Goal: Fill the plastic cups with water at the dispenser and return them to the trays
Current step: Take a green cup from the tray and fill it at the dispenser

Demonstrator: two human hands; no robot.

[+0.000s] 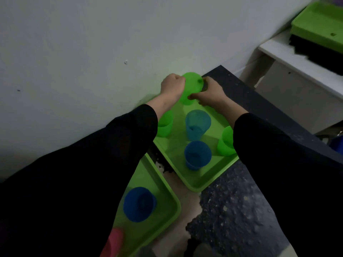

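two grips are holding one green cup [192,88] at the far end of the far tray [204,179], right by the wall [92,43]. left grip [172,86] is curling round the cup's left side. right grip [209,93] is pinching its right side, w/ one fingertip up at the rim and the rest lower down. the cup is looking tipped, and i can't tell if it's touching the tray or if there's water in it.

4 more cups are standing upright on the same tray: left green cup [165,125] by the left sleeve [111,154], pale blue cup [197,125] in the middle, dark blue cup [197,154] nearer the camera, and right green cup [226,141] partly behind the right sleeve [278,164].

near tray [167,216] is lying just beside the far one, carrying a blue cup [139,204] and a blurred pink cup [113,242] at the frame's bottom edge. both trays are sitting on a dark speckled bench [241,210]. a white shelf [278,52] at upper right is carrying a 3rd tray [319,23].
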